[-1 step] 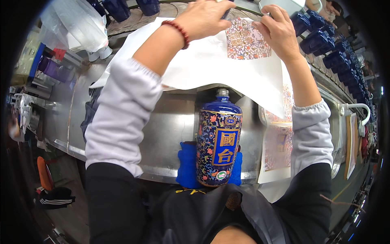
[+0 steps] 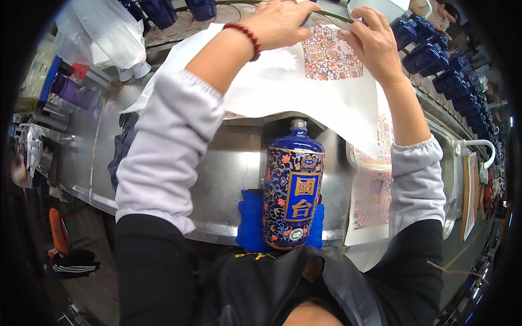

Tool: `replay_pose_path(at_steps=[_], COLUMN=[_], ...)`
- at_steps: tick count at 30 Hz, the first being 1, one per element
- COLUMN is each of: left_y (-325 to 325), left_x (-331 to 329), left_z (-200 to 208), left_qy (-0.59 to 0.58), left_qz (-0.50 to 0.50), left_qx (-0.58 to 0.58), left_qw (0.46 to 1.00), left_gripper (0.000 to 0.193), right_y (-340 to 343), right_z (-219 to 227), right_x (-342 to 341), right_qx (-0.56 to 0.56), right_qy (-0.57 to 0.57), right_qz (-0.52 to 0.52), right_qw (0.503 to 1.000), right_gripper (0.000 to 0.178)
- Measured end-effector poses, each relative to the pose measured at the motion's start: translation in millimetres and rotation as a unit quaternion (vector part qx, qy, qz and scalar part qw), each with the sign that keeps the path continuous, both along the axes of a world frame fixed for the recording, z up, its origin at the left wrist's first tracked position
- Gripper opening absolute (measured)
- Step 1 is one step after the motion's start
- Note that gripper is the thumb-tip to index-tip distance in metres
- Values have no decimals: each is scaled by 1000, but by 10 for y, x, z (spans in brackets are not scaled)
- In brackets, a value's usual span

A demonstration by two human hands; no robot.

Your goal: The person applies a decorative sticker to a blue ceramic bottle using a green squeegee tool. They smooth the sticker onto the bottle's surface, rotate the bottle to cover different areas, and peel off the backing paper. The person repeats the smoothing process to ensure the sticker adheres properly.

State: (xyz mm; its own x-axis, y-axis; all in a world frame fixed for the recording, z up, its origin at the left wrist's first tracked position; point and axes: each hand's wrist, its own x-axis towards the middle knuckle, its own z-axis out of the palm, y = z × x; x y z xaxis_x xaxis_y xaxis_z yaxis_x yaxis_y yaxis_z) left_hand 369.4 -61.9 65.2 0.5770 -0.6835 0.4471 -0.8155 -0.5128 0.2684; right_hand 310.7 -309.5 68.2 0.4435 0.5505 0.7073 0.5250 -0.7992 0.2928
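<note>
In front of my body lies a dark blue glass bottle [image 2: 293,190] with a floral pattern, a gold-framed panel and an uncapped clear neck. It rests on a blue pad [image 2: 250,220]. Beyond it a large white paper sheet [image 2: 261,89] covers the work surface, bearing a floral patterned decal [image 2: 333,57]. My left hand [image 2: 280,24], with a red bead bracelet, is bent at the decal's upper left; a dark sliver shows between thumb and fingers, too hidden to name. My right hand [image 2: 376,46] pinches at the decal's upper right edge, fingers curled.
More patterned sheets [image 2: 371,201] lie right of the bottle on the metal table [image 2: 223,174]. Rows of blue bottles [image 2: 454,81] stand on a slatted conveyor at the right, with others [image 2: 157,12] at the far left. A plastic bag [image 2: 100,32] hangs at left.
My left hand and forearm have shifted slightly to the right. My right hand, the decal and the bottle stay nearly where they were.
</note>
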Motion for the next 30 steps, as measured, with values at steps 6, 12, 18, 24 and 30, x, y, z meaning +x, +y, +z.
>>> replay_pose_path(at_steps=[6, 12, 18, 24, 30], left_y=[-144, -157, -59, 100, 298], left_x=[227, 291, 348, 364, 216], left_z=[-176, -320, -381, -188, 388], left_qy=[52, 81, -34, -31, -83], left_qz=[5, -59, -19, 2, -21], left_qx=[33, -79, -128, -180, -246], left_qw=[998, 992, 991, 983, 965], left_gripper=[31, 22, 21, 17, 9], right_y=[-25, -225, -571, -747, -743], right_z=[25, -73, -261, -463, -444], right_x=[-76, -49, -68, -69, -153], right_qx=[47, 122, 252, 334, 387], right_qy=[10, 95, 298, 360, 472], right_qz=[-8, 10, -28, -42, -132], right_qw=[999, 988, 920, 870, 781], right_gripper=[29, 31, 26, 25, 26])
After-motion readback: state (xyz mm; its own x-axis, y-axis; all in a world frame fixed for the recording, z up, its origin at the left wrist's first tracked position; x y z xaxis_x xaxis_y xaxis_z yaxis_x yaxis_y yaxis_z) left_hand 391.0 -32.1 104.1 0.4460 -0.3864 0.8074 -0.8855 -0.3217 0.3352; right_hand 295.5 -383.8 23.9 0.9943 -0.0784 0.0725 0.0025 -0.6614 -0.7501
